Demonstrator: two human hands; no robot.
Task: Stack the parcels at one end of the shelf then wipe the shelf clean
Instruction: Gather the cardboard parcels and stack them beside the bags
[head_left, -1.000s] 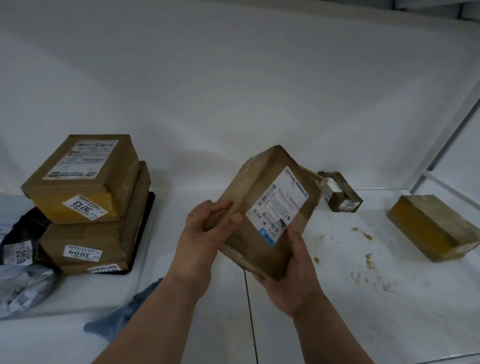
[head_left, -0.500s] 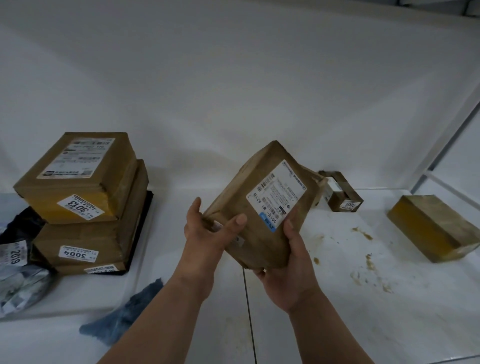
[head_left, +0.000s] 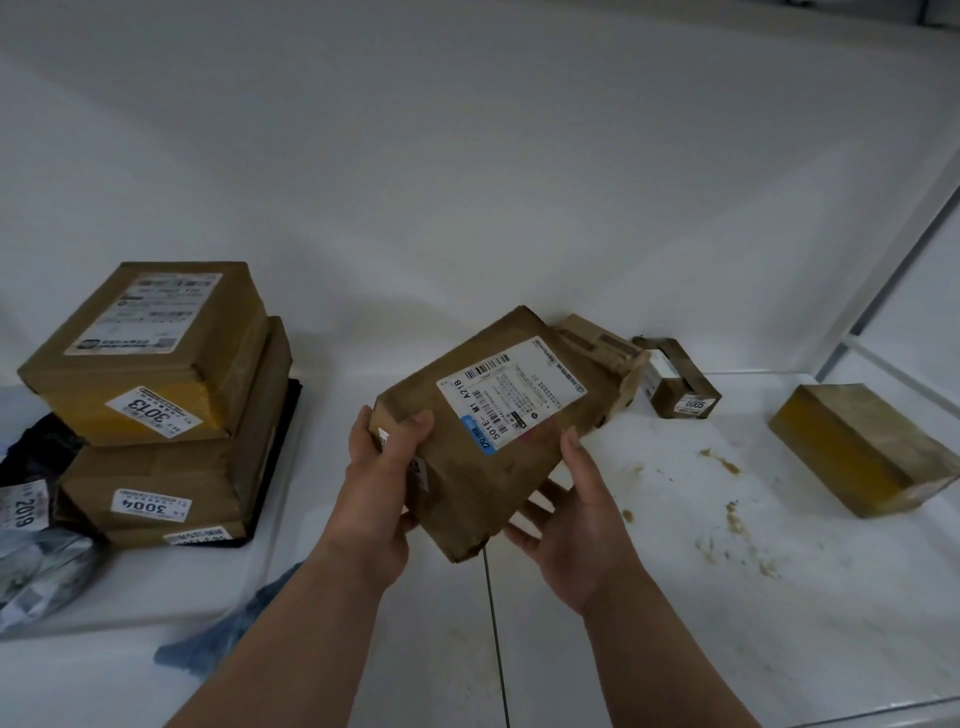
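Observation:
A brown parcel (head_left: 498, 431) with a white label is held above the white shelf (head_left: 675, 597) in the middle. My left hand (head_left: 382, 483) grips its left corner, thumb on top. My right hand (head_left: 571, 514) holds its right lower side, fingers underneath and thumb on the top face. At the left end stands a stack: a box marked 3013 (head_left: 150, 348) on top of a box marked 3004 (head_left: 171, 483), over a flat black parcel. Another brown box (head_left: 597, 348) lies just behind the held parcel. A blue cloth (head_left: 228, 634) lies under my left forearm.
A small strapped box (head_left: 678, 384) sits at the back right and a yellow-taped box (head_left: 857, 447) at the far right. Brown stains (head_left: 727, 514) dirty the shelf's right half. Black and grey bagged parcels (head_left: 31, 519) lie at the far left. A seam (head_left: 493, 623) divides the shelf.
The held parcel has tipped from steeply tilted toward flatter, with its label facing up. My left hand shifted to its left corner and my right hand slid under its right side.

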